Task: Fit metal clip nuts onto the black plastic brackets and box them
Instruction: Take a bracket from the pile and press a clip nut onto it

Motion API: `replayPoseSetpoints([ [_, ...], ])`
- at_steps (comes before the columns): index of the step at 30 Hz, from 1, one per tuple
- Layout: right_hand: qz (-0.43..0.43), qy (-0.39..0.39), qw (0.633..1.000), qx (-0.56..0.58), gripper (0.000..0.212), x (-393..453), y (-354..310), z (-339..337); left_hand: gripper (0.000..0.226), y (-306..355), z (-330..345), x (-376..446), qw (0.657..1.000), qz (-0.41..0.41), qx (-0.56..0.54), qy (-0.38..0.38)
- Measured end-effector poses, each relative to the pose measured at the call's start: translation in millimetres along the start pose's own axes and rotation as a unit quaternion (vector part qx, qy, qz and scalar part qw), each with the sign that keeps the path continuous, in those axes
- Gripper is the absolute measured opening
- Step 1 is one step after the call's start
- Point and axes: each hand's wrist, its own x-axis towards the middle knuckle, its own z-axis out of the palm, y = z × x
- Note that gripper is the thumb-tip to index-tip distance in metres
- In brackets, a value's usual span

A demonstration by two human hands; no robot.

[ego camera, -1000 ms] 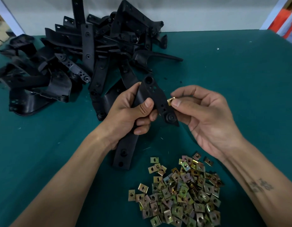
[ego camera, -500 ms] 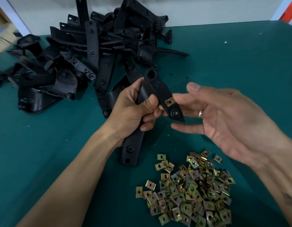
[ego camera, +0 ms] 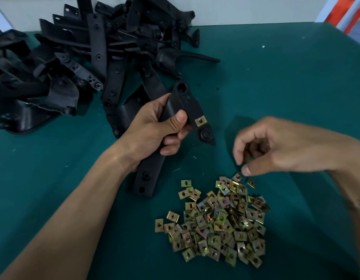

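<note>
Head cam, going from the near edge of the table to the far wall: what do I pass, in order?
Pile of loose clip nuts → right hand reaching down to the pile's far edge → left hand gripping the bracket with one fitted clip nut → heap of black brackets by the wall.

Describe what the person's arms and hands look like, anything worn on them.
Both forearms are bare, with no sleeves in view. The left hand wears no glove, and no ring or watch shows on it. The right hand is also ungloved; no ring is visible from this angle. The right forearm is blurred at the frame edge, so any markings cannot be made out.
</note>
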Motion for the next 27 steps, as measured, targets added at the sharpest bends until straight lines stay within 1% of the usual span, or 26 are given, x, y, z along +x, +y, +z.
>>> replayPoseSetpoints([
  [3, -0.007, -0.014, 1.000, -0.004, 0.022, 1, -3, 5, 0.013, 0, 0, 0, 1.000, -0.006, -0.001, -0.009],
  [7, -0.015, -0.005, 0.998, -0.053, 0.016, 4, -6, 13, 0.023, -1, -2, -1, 1.000, -0.013, -0.001, -0.011],
  [10, -0.016, 0.001, 0.998, -0.058, 0.014, 4, -3, 13, 0.022, -3, -1, -1, 1.000, -0.010, -0.001, -0.018],
  [12, -0.021, 0.020, 0.998, -0.061, 0.015, 4, 1, 13, 0.022, -4, 0, -1, 1.000, -0.009, -0.004, -0.020],
  [14, -0.042, 0.070, 0.995, -0.063, 0.018, 10, 4, 15, 0.023, -4, 0, -2, 1.000, -0.008, -0.009, -0.022],
  [15, -0.057, 0.108, 0.991, -0.045, 0.021, 14, 4, 18, 0.024, -4, 0, -2, 1.000, -0.008, -0.011, -0.021],
  [17, -0.089, 0.204, 0.975, 0.029, 0.025, 24, 3, 24, 0.027, -3, 0, -2, 0.999, -0.014, -0.015, -0.025],
  [18, -0.103, 0.246, 0.962, 0.061, 0.024, 28, 3, 28, 0.028, -3, 0, -2, 0.999, -0.021, -0.020, -0.031],
  [19, -0.111, 0.271, 0.953, 0.076, 0.020, 32, 2, 30, 0.030, -2, 0, -2, 0.998, -0.032, -0.025, -0.041],
  [20, -0.113, 0.277, 0.951, 0.074, 0.017, 34, 1, 31, 0.031, -2, 0, -2, 0.997, -0.043, -0.029, -0.052],
  [22, -0.110, 0.258, 0.958, 0.059, 0.019, 34, 2, 28, 0.031, 0, -1, -3, 0.996, -0.059, -0.031, -0.066],
  [24, -0.112, 0.216, 0.968, 0.054, 0.029, 28, 4, 24, 0.028, 0, -3, -4, 0.995, -0.059, -0.034, -0.071],
  [27, -0.107, 0.170, 0.980, 0.007, 0.038, 27, 0, 26, 0.026, -1, -4, -4, 0.996, -0.054, -0.039, -0.065],
])
